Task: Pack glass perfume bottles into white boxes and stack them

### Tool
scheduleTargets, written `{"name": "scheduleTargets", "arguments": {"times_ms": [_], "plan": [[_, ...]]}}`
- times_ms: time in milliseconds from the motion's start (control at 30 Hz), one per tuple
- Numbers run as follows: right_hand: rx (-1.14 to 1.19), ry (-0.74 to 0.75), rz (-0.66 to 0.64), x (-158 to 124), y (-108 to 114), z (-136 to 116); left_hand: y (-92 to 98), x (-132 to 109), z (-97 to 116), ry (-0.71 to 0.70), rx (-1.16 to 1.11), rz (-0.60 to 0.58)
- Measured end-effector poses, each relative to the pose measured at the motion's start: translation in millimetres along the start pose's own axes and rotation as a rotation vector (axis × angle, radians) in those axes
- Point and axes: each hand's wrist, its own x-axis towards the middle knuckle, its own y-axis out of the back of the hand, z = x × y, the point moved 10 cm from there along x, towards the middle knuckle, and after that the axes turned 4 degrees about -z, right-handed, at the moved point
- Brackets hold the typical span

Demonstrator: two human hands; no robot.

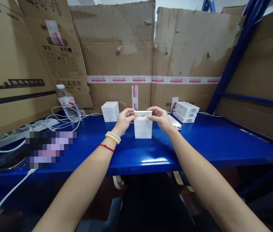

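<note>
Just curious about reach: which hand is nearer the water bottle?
Left. The left hand sits right of the water bottle; the right hand is farther right, across the white box both hold.

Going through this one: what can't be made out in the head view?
All in the head view:
Print on the white box, pinched at its top by left hand and right hand: too small to read.
Part of the blue shelf: blurred patch covers what lies there.
White cable: cut off by the lower left edge.
Labels on the stacked boxes: too small.
</note>
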Motion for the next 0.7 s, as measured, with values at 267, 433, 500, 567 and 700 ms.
{"name": "scheduleTargets", "arguments": {"times_ms": [267, 433, 500, 567, 700], "plan": [[-0.061, -0.023, -0.025, -1, -1, -2, 0.8, 0, 11, -0.095, 0.088, -0.026], [-0.112, -0.061, 0.015, -3, 3, -2, -2.5, 1, 6, -0.025, 0.038, -0.088], [-0.110, -0.058, 0.030, -3, 4, -3, -4.0, -1, 7, -0.026, 0.037, -0.106], [-0.113, -0.051, 0.031, -4, 3, -4, -6.2, -3, 11, -0.051, 0.064, -0.122], [-0.157, -0.065, 0.023, -4, 1, -4, -6.9, -6, 17, -0.093, 0.174, -0.104]]}}
